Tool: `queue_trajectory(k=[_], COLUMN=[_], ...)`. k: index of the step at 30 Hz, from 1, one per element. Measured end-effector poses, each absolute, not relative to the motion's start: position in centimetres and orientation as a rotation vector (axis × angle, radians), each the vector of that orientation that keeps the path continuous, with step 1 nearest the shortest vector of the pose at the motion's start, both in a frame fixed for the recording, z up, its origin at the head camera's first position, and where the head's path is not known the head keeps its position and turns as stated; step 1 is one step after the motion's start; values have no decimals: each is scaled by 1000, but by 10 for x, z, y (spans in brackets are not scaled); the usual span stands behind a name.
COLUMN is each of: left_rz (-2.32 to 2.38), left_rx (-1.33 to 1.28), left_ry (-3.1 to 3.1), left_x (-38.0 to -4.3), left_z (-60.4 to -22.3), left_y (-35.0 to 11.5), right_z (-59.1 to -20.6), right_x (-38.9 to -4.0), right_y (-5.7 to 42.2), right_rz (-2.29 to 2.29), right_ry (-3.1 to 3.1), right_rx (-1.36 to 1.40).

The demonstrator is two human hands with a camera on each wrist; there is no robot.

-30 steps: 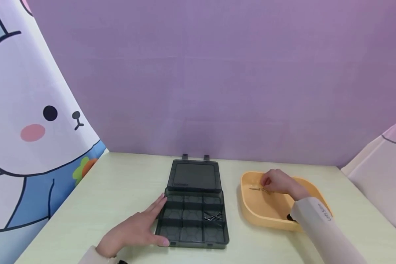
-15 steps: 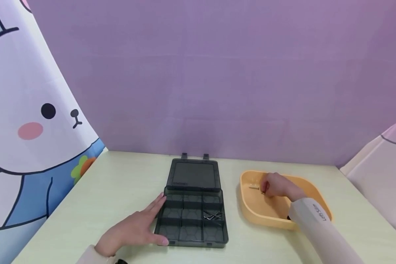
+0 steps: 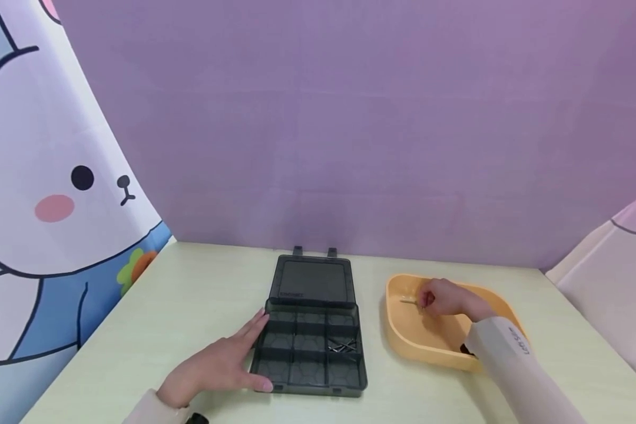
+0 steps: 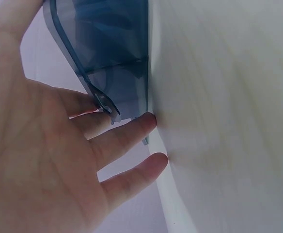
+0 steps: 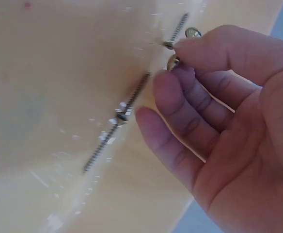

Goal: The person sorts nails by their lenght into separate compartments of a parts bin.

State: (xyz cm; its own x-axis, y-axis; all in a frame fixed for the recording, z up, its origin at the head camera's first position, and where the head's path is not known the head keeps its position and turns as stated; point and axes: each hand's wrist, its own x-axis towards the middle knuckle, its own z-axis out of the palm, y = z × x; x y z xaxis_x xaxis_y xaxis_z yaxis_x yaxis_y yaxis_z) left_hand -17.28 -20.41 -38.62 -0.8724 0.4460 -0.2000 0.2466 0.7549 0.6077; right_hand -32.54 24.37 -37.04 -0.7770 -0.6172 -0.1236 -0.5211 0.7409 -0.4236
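Observation:
My left hand (image 3: 212,366) lies against the left side of a dark translucent compartment box (image 3: 318,390), fingers extended and thumb at its front edge. In the left wrist view, fingertips (image 4: 149,119) touch the table beside the box (image 4: 113,36). The box's lid (image 3: 312,279) is laid back; several screws (image 3: 343,346) lie in the right compartment of the middle row. Inside a yellow tray (image 3: 434,353), my right hand (image 3: 445,298) pinches a screw (image 5: 173,62) between thumb and finger; its shank is mostly hidden. Loose screws (image 5: 102,147) lie beside the fingertips.
The pale table (image 3: 217,277) carries the box at the centre and the tray to its right. Behind stands a purple cloth backdrop (image 3: 318,129). A cartoon-printed cloth (image 3: 32,247) hangs along the left side.
My right hand has lowered slightly in the tray, its fingers closing in at the screws. The left hand stays against the box. The head view shifts a little.

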Motion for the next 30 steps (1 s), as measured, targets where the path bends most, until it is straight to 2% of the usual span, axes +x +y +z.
queue_trajectory(k=[9,19,30], left_rz=[850,832,836], left_rx=[542,538,526], left_ry=[2600,2611,2609], left_x=[-174,-175,-176], left_z=[-389,-389,-389], left_y=[-205,-206,-205], right_z=[-351,-335,-322], right_x=[-319,-310,-290], right_y=[237,228,198], right_rz=[-559,-580,-664], right_ry=[2719,2759,2778], right_rx=[-842,-913,-877])
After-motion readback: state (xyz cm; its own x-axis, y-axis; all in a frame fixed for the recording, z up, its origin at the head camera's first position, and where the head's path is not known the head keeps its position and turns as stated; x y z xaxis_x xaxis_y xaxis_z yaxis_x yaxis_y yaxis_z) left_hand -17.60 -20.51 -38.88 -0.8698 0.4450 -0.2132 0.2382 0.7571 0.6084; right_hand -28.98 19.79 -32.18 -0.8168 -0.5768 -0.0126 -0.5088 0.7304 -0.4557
